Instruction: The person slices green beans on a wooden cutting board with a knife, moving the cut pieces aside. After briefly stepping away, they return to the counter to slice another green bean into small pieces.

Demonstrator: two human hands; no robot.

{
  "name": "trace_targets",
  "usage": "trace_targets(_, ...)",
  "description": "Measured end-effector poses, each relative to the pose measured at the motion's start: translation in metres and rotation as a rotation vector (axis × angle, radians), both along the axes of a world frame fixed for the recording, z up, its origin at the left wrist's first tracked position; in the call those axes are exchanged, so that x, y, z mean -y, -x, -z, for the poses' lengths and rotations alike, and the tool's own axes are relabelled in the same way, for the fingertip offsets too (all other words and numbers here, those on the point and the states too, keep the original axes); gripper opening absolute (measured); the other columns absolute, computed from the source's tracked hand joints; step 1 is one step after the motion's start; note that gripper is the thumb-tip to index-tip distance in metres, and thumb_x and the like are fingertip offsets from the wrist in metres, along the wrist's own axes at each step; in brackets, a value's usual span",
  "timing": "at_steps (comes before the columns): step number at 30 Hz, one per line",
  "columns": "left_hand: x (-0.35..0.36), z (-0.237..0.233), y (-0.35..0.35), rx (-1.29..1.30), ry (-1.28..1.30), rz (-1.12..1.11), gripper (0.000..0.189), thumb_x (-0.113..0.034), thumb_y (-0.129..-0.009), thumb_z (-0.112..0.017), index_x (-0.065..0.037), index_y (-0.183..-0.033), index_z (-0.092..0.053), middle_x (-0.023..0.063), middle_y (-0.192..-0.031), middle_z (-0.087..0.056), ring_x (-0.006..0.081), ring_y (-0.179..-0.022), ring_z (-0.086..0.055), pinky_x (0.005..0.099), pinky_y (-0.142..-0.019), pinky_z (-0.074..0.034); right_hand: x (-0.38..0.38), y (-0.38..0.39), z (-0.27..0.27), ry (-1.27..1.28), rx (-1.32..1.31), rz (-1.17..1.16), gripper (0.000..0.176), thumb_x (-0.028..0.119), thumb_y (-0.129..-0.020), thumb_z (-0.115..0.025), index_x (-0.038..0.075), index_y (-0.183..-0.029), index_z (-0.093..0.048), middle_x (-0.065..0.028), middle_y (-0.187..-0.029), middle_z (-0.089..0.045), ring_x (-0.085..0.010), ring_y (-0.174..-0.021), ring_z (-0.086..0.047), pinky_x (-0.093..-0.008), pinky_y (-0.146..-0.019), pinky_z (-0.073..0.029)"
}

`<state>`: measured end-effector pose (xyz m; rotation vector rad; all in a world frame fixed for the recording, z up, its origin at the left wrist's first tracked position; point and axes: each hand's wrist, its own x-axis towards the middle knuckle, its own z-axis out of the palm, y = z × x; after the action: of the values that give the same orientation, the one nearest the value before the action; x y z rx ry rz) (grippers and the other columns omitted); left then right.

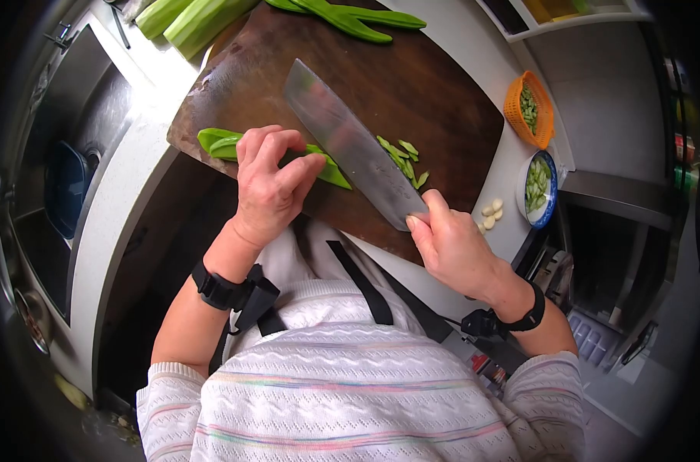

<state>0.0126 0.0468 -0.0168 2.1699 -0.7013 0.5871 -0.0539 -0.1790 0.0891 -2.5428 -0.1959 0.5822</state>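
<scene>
On the brown cutting board (442,100), my left hand (277,181) presses with bent fingers on long green pods (336,174), whose ends stick out on both sides of it. My right hand (462,246) grips the handle of a wide-bladed knife (350,142). The blade slants up and left across the board, just right of the pods' cut end. Small cut green pieces (402,160) lie right of the blade. More whole green pods (350,21) rest at the board's far edge.
Large pale-green vegetables (188,23) lie at the upper left, near a sink (96,100). At right are an orange basket (548,115) and a blue-rimmed bowl (552,202), both with cut green pieces, and several garlic cloves (489,215) on the counter.
</scene>
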Motion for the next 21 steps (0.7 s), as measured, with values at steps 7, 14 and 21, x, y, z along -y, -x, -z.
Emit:
trace_targets(7,0.0,0.0002,0.0001,0.0,0.002,0.0,0.019,-0.004,-0.067,-0.075,-0.011,-0.084,-0.067,0.0065,-0.089,-0.056,0.0292,-0.091,-0.054,0.039,-0.079,-0.042,0.0012,-0.0009,-0.0001,-0.025,0.011,-0.023,0.018,0.012,-0.093,-0.05,-0.002,-0.094,-0.041,-0.0198,-0.058,-0.056,-0.0414,-0.057,-0.058,-0.0506,-0.053,-0.044)
trace_targets(14,0.0004,0.0,-0.0015,0.005,-0.005,0.001,0.021,-0.004,-0.066,-0.075,-0.011,-0.084,-0.067,0.0066,-0.089,-0.057,0.029,-0.09,-0.054,0.039,-0.079,-0.042,0.0007,-0.0035,-0.0049,-0.045,-0.039,0.024,0.018,0.013,-0.092,-0.051,-0.001,-0.093,-0.04,-0.0204,-0.059,-0.056,-0.0417,-0.056,-0.057,-0.0505,-0.052,-0.044)
trace_targets(21,0.0008,0.0018,-0.0008,-0.002,0.006,0.006,0.021,-0.005,-0.064,-0.074,-0.011,-0.083,-0.068,0.0061,-0.09,-0.057,0.0282,-0.091,-0.054,0.0397,-0.08,-0.041,0.0027,0.0024,-0.0013,0.013,0.009,-0.032,0.016,0.012,-0.092,-0.051,0.0,-0.092,-0.04,-0.0188,-0.057,-0.055,-0.0401,-0.056,-0.058,-0.0487,-0.052,-0.046)
